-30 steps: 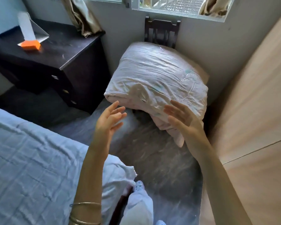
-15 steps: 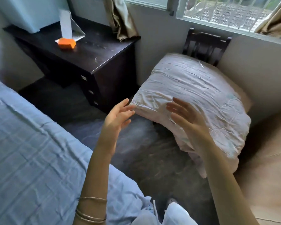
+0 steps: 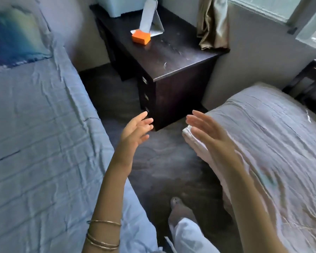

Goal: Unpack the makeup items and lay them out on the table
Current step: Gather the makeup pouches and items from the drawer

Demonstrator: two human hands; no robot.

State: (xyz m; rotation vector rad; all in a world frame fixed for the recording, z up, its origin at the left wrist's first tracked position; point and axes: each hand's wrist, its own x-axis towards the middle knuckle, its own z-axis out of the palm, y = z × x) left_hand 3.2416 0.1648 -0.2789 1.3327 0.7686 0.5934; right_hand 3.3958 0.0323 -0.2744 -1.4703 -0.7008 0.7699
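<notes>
My left hand (image 3: pixel 135 130) and my right hand (image 3: pixel 208 132) are raised side by side over the dark floor, fingers straight and spread, holding nothing. Ahead of them stands a dark wooden table with drawers (image 3: pixel 171 57). On its top lies a small orange box (image 3: pixel 141 37), with a pale folded stand (image 3: pixel 150 22) behind it and a light blue box (image 3: pixel 120 6) at the back. No makeup item or bag is visible.
A bed with a light blue sheet (image 3: pixel 35 143) fills the left side. A folded white quilt in plastic (image 3: pixel 272 143) sits on a dark chair (image 3: pixel 308 84) at the right. A curtain (image 3: pixel 212 22) hangs by the window. My foot (image 3: pixel 177 207) is on the floor.
The view has swung left: the table now lies ahead and the quilt has slid to the right. Both hands stay raised and open, now off the quilt.
</notes>
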